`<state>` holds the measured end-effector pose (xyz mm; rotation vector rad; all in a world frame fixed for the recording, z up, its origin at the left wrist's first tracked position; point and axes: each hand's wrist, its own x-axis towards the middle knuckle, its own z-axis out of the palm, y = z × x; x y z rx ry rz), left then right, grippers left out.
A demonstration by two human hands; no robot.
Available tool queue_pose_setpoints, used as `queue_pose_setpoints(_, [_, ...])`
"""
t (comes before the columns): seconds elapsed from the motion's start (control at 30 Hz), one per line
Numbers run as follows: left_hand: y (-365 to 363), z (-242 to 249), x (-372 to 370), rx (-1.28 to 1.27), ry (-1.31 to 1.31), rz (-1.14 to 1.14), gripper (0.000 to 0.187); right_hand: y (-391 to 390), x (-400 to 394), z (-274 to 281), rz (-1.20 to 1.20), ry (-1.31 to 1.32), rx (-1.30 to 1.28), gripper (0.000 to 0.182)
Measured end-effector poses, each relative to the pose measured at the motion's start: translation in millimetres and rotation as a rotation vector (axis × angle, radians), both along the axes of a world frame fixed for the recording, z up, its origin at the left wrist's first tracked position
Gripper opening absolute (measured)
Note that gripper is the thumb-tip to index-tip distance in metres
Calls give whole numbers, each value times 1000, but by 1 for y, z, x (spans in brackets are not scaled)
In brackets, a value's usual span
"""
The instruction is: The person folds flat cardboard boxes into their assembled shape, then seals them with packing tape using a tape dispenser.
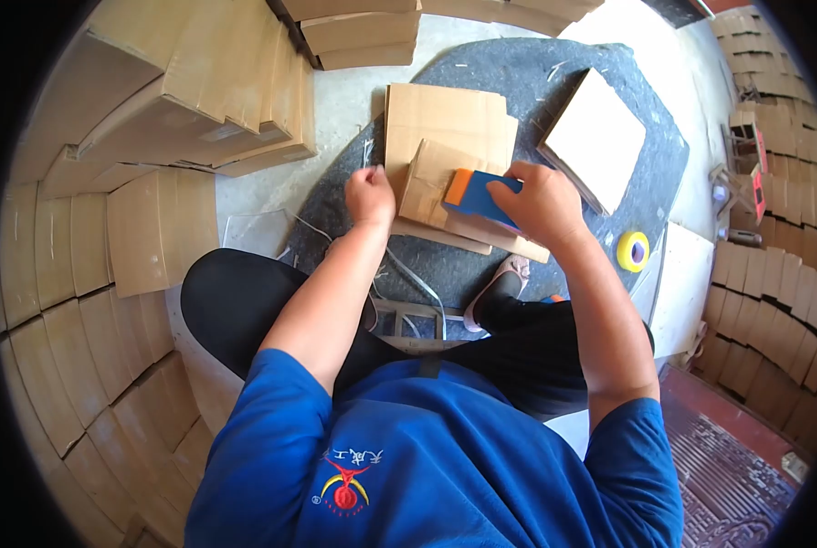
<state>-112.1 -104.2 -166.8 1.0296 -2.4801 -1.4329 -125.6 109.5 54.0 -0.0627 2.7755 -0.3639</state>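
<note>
Head view: block (483, 196) over carton (426, 178).
Right hand (550, 205) grips it, likely for control; left hand (370, 194), at its nine o'clock, curled, grip unclear.

Blue shirt (445, 457), body side of left hand (370, 194): upside-down characters (357, 456) 天成工, neighbouring one unclear. Circled R (316, 500) by red-yellow emblem (345, 494); tiny lettering (344, 510) illegible.

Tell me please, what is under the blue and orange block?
A small cardboard piece sticks out from under the blue and orange block, larger cardboard below it. The part directly beneath is covered.
</note>
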Motion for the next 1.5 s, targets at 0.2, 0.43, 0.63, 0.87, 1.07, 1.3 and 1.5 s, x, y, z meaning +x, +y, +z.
queue_pose_setpoints(0.2, [38, 85, -11, -74, -141, -475, 48, -2, -6, 3, 28, -9, 30, 36])
queue_pose_setpoints(0.43, [26, 57, -11, 306, -175, -553, 58, 49, -8, 7, 114, -69, -146, 43])
queue_pose_setpoints(0.63, [28, 68, -7, 385, -148, -495, 57, 145, 4, 6, 131, -43, -352, 34])
queue_pose_setpoints(0.87, [28, 67, -7, 400, -191, -482, 61, 246, 36, -4, -35, -94, -318, 34])
queue_pose_setpoints(1.07, [27, 66, -8, 398, -201, -460, 62, 301, 51, -27, -142, -106, -255, 35])
queue_pose_setpoints(1.3, [32, 61, -7, -90, -126, -506, 60, 268, 47, -68, -57, -1, -122, 31])
queue_pose_setpoints(1.5, [88, 107, 2, -941, 247, -753, 53, 259, 55, -66, -43, 23, -46, 31])
